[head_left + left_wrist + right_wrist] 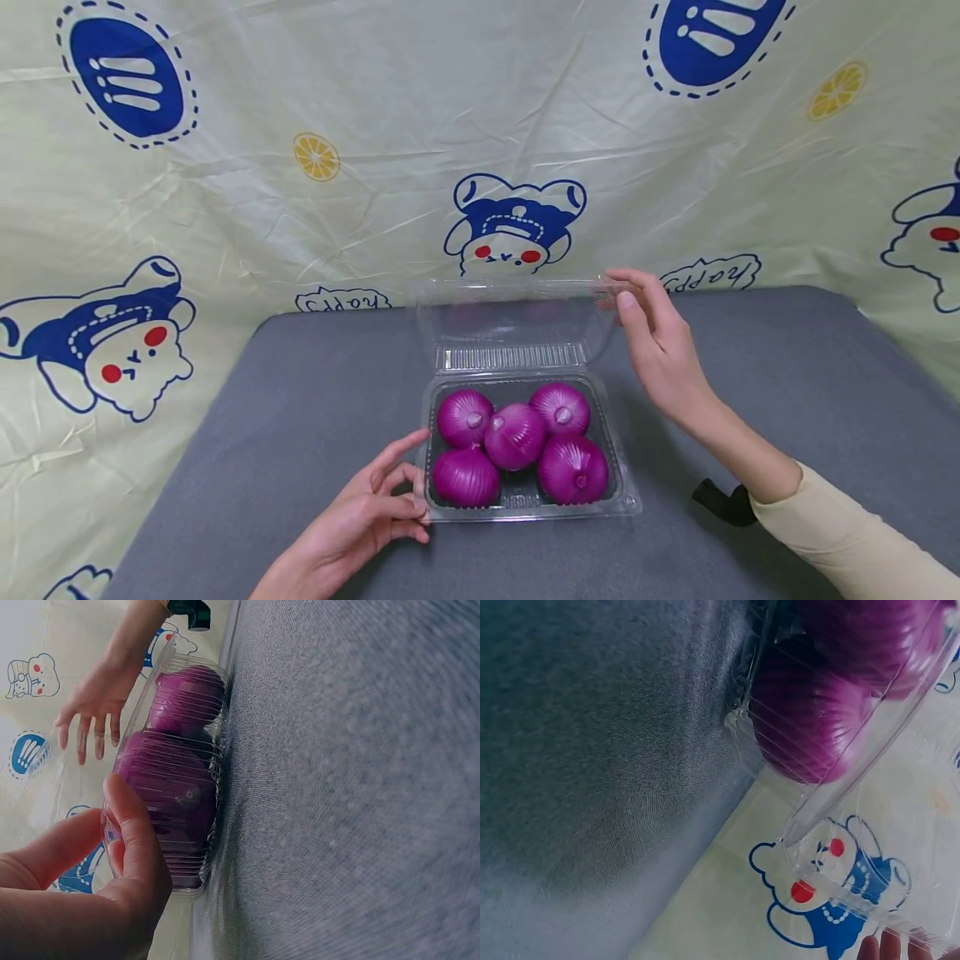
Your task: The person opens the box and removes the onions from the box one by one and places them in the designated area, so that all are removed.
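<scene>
A clear plastic clamshell box [525, 518] sits on the grey surface, its lid [517, 321] raised at the back. Several purple onions [516, 437] lie inside, also seen through the box wall as a purple onion [169, 784] in the left wrist view. My left hand [360, 512] pinches the box's left rim between thumb and fingers. At the lid's upper right edge, my right hand [663, 350] touches the plastic with fairly straight fingers. Only the fingertips [890, 946] of that hand show in the right wrist view, beside the lid edge.
The grey cloth-covered table [315, 400] extends around the box. Behind it hangs a pale patterned sheet [405, 100] with bear and orange-slice prints. A black strap [723, 502] shows below the right wrist, near the sleeve.
</scene>
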`<state>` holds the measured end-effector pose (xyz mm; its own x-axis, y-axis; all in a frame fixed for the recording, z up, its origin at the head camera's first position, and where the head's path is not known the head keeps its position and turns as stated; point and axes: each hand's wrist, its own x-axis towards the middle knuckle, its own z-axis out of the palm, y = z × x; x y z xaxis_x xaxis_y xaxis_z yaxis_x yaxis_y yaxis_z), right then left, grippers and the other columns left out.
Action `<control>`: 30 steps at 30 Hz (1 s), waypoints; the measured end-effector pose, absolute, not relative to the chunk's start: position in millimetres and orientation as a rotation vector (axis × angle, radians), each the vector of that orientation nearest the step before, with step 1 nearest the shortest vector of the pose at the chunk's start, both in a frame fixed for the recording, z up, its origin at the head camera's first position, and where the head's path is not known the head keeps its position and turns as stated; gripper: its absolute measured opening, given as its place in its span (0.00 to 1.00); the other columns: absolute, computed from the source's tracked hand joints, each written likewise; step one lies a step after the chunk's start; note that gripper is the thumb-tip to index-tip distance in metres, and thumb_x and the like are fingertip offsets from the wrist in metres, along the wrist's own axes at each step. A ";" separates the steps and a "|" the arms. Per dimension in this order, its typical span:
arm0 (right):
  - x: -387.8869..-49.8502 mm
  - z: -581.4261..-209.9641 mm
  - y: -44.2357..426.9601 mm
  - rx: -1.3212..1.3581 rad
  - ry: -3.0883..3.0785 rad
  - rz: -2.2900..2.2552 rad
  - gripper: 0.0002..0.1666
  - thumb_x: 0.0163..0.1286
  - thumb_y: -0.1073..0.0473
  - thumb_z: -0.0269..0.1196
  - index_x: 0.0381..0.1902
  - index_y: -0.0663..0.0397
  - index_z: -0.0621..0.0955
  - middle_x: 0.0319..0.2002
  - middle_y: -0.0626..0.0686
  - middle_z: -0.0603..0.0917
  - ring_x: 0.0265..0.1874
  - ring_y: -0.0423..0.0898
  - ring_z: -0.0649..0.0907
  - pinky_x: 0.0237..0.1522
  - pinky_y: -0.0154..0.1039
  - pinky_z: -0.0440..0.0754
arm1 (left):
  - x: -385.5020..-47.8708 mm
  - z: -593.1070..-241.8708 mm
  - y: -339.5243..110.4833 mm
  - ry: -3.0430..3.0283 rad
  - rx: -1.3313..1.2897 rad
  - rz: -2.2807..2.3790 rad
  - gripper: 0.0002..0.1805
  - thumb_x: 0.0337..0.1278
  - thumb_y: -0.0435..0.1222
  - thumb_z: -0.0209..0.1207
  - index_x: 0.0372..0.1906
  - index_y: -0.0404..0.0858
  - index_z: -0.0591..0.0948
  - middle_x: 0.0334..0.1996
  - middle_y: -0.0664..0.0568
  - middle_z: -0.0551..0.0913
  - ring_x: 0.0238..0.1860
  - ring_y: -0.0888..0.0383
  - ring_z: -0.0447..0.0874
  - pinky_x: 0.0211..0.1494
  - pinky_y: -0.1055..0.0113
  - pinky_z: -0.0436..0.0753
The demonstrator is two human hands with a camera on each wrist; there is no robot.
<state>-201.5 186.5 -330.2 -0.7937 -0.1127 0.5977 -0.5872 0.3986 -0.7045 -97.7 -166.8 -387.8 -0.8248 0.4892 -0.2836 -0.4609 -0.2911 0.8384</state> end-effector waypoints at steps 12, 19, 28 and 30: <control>-232.5 -352.0 186.8 0.571 -2.276 1.621 0.25 0.79 0.62 0.49 0.72 0.54 0.67 0.63 0.56 0.75 0.59 0.53 0.77 0.49 0.29 0.77 | -97.5 -388.2 -166.5 1.366 0.043 2.151 0.46 0.55 0.20 0.56 0.77 0.43 0.52 0.37 0.48 0.70 0.34 0.52 0.79 0.43 0.58 0.82; -237.5 -365.0 186.6 0.452 -2.433 1.600 0.29 0.75 0.68 0.52 0.72 0.57 0.64 0.66 0.60 0.72 0.60 0.59 0.76 0.44 0.30 0.80 | -98.3 -387.8 -166.6 1.361 0.033 2.156 0.46 0.54 0.19 0.56 0.77 0.42 0.53 0.37 0.49 0.70 0.33 0.53 0.79 0.43 0.58 0.82; -233.6 -383.3 187.8 0.282 -2.669 1.729 0.33 0.74 0.68 0.52 0.73 0.72 0.57 0.67 0.68 0.68 0.56 0.62 0.78 0.52 0.45 0.80 | -97.8 -387.8 -166.5 1.359 0.024 2.149 0.47 0.53 0.19 0.56 0.77 0.42 0.53 0.37 0.49 0.70 0.32 0.53 0.78 0.44 0.58 0.82; -233.0 -385.4 188.7 0.275 -2.724 1.758 0.35 0.74 0.67 0.52 0.73 0.75 0.54 0.66 0.71 0.68 0.58 0.63 0.77 0.56 0.48 0.77 | -98.2 -388.0 -166.6 1.356 0.019 2.150 0.47 0.53 0.19 0.57 0.77 0.43 0.53 0.37 0.49 0.70 0.32 0.53 0.78 0.44 0.58 0.82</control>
